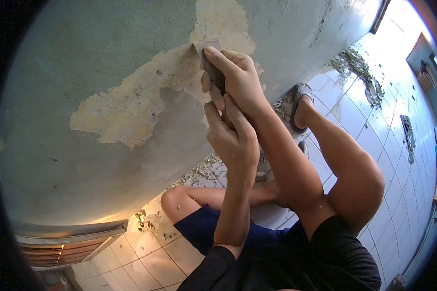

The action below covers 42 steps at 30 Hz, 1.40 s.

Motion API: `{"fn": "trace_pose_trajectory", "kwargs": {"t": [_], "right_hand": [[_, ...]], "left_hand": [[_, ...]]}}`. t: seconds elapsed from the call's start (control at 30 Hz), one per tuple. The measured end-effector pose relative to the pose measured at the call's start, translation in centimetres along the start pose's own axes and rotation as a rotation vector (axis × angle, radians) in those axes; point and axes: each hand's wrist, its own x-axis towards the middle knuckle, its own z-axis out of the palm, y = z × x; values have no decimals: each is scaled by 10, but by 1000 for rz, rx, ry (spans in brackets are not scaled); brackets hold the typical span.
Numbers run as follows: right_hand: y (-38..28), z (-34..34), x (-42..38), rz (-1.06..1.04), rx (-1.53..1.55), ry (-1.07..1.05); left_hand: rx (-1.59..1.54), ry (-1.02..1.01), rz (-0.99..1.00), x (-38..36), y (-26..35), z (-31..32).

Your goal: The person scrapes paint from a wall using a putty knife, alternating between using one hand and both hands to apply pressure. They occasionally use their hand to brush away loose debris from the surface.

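Right grip (240, 80) closed on a flat grey scraper (215, 75), thumb pressed along its face; the scraper's upper end is at the wall (107, 63), but exact blade contact is hard to make out. Its lower end is hidden btwn the fingers. Left grip (233, 138) is just below, fingers curled & up against the right grip; can't tell how far closed, or if it has hold of the scraper too. Fingertips overlap there, so whose is whose is unclear.

Scraper sits nr the lower R side of a bare patch (126, 106): cream/yellowish, mottled, w/ ragged edges, top cut off by the frame. Around it, the wall is grey-green, slightly rough. Open wall to the L of both hands; forearms & bent legs crowd the space below/R.

Flakes (206, 169) line the wall base, partly hidden behind the arms. Bigger curled peelings (359, 72) lie further off on the tiled floor (398, 179), glossy pale squares w/ open room R of the knee. Shoe (300, 106) nr the wall, grey; 2nd one mostly hidden by the forearm. Louvred panel (63, 250) lower L, partly in shadow. Doorway area top R blown out; corners lost to black lens edge.
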Motion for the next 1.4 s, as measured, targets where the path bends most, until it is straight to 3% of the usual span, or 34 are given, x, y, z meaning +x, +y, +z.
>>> {"fn": "trace_pose_trajectory", "kwargs": {"t": [0.07, 0.23, 0.5, 0.77, 0.83, 1.03, 1.17, 1.23, 1.4], "right_hand": [[-1, 0, 6, -35, -17, 13], [-32, 7, 26, -234, -1, -32], [9, 3, -10, 48, 4, -26], [-17, 4, 12, -63, -16, -45], [-14, 4, 12, -99, -15, -53], [3, 7, 0, -39, -52, -34], [5, 13, 6, -101, -63, 26], [-16, 15, 9, -51, -32, -14], [-10, 11, 5, -83, -26, -36]], "left_hand": [[3, 42, 124, 7, -8, 1], [-33, -31, 136, 27, 22, 8], [-44, 29, -114, -13, -10, -6], [35, -16, 60, 12, 10, 4], [-20, -32, -7, 12, 10, 4], [78, 11, 44, -2, -4, -10], [-7, -41, -82, 7, 5, -13], [31, -51, 41, 17, 12, -8], [-29, 26, 95, 11, 0, -1]]}}
